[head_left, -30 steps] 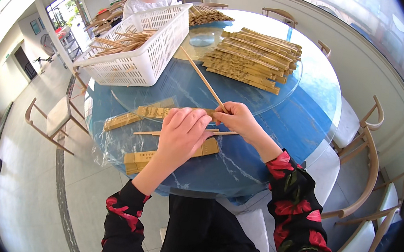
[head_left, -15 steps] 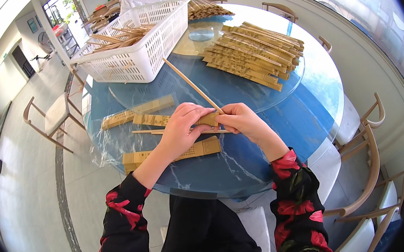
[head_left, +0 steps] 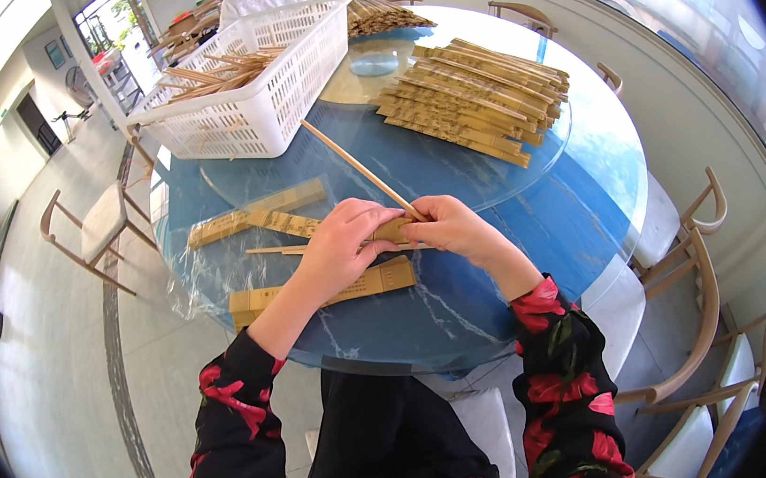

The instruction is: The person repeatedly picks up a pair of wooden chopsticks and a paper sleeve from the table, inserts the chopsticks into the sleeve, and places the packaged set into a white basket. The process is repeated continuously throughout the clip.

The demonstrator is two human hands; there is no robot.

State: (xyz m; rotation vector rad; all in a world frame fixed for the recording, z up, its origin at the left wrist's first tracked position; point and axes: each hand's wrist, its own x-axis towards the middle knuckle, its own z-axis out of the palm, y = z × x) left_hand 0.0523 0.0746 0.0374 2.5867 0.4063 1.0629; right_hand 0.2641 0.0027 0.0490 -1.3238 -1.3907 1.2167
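Two bare hands meet near the close edge of the tabletop (head_left: 497, 318). My left grip (head_left: 346, 232), laid flatter across the gold-brown paper sleeve (head_left: 391, 230) a second ago, is now curled, pinching it near its right end. My right grip (head_left: 453, 226) pinches the wooden stick (head_left: 354, 160) by its near end, right beside the sleeve; its far end has swung left, toward the white basket (head_left: 269, 122). I judge that sleeve and stick are being lined up, though fingers hide whether one enters the other.
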